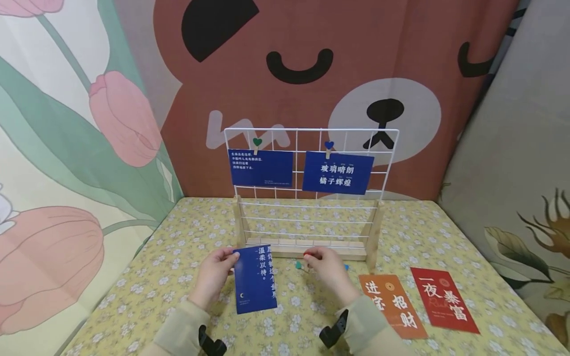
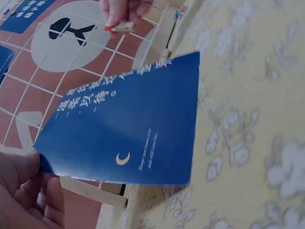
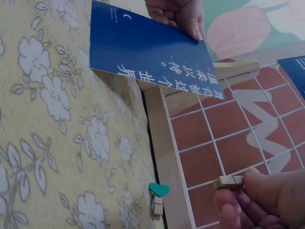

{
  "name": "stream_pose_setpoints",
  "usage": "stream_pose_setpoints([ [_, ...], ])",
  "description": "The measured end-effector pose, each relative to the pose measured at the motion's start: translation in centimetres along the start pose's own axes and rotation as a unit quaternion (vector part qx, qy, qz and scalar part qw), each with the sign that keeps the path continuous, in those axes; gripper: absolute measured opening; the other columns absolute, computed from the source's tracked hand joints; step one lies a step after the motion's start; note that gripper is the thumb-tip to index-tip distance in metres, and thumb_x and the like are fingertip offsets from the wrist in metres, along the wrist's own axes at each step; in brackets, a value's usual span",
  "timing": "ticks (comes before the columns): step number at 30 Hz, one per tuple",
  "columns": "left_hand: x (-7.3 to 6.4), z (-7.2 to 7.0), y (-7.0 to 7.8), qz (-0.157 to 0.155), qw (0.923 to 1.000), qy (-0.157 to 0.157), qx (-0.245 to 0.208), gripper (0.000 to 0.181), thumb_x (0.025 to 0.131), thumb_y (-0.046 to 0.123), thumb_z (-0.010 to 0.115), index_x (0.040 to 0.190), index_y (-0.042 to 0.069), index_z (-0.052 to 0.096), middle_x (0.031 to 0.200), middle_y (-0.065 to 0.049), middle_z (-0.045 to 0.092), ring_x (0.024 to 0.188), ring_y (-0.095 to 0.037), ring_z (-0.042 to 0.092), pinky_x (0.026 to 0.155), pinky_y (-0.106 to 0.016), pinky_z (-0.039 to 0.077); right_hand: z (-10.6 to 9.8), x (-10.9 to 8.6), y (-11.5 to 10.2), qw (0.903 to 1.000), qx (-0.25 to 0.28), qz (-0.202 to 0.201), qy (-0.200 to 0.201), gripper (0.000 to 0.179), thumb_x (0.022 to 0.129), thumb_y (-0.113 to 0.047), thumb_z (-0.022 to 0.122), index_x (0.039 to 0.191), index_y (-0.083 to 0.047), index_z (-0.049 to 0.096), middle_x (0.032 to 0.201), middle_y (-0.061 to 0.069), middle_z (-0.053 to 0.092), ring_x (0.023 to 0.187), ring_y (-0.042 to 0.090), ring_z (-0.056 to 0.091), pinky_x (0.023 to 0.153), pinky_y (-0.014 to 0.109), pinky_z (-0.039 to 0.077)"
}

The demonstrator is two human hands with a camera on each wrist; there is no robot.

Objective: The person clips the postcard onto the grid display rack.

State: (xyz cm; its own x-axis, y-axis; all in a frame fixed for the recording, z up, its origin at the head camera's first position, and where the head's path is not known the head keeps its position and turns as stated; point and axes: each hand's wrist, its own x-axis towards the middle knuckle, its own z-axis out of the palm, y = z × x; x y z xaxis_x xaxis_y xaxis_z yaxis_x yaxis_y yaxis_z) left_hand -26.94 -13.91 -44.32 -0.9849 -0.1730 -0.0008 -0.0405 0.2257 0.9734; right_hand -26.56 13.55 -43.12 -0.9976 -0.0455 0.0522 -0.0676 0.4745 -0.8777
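My left hand (image 1: 216, 272) pinches a blue card (image 1: 254, 282) by its upper left corner. White lettering and a small yellow moon show on the card, which is held up in front of the rack. Between thumb and fingers, my right hand (image 1: 327, 269) grips a small wooden clothespin (image 3: 229, 182) with a red piece on it. Behind both hands stands a white wire grid rack (image 1: 307, 217) on a wooden base. Two blue cards hang on it, the left one (image 1: 261, 169) under a green heart clip (image 1: 257, 143), the right one (image 1: 337, 173) under a blue heart clip (image 1: 329, 146).
A teal heart clothespin (image 3: 158, 190) lies on the cloth by the rack's base, with a blue clip (image 1: 346, 267) near it. To the right lie an orange card (image 1: 401, 316) and a red card (image 1: 445, 301). Flowered yellow cloth (image 1: 147, 296) covers the table.
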Motion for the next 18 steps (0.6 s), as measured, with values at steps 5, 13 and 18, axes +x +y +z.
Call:
stream_pose_setpoints([
  [5, 0.0, 0.1, 0.5, 0.009, 0.9996, -0.004, 0.025, 0.018, 0.096, 0.018, 0.061, 0.109, 0.006, 0.067, 0.094, -0.007, 0.065, 0.083, -0.019, 0.06, 0.078, -0.042, 0.051, -0.4, 0.1, -0.2, 0.9998, -0.005, 0.002, 0.02, 0.019, 0.097, -0.016, 0.06, 0.109, -0.003, 0.067, 0.087, 0.006, 0.066, 0.08, 0.02, 0.061, 0.068, 0.035, 0.05],
  [13, 0.2, 0.3, 1.3, 0.007, 0.9997, -0.014, 0.018, 0.017, 0.094, 0.018, 0.064, 0.102, 0.003, 0.066, 0.092, -0.008, 0.064, 0.081, -0.019, 0.061, 0.079, -0.04, 0.053, -1.1, -0.1, -0.4, 0.9995, 0.001, 0.009, 0.029, 0.021, 0.096, -0.017, 0.061, 0.112, -0.005, 0.068, 0.092, 0.002, 0.067, 0.086, 0.019, 0.063, 0.072, 0.036, 0.051],
  [18, 0.2, 0.2, 1.6, 0.01, 0.9995, -0.022, 0.019, 0.019, 0.096, 0.018, 0.061, 0.105, 0.003, 0.067, 0.094, -0.009, 0.065, 0.083, -0.018, 0.063, 0.077, -0.036, 0.054, -1.2, -0.1, -0.4, 0.9992, -0.013, 0.008, 0.036, 0.02, 0.095, -0.02, 0.063, 0.11, -0.009, 0.071, 0.095, -0.001, 0.067, 0.085, 0.015, 0.061, 0.069, 0.034, 0.048],
])
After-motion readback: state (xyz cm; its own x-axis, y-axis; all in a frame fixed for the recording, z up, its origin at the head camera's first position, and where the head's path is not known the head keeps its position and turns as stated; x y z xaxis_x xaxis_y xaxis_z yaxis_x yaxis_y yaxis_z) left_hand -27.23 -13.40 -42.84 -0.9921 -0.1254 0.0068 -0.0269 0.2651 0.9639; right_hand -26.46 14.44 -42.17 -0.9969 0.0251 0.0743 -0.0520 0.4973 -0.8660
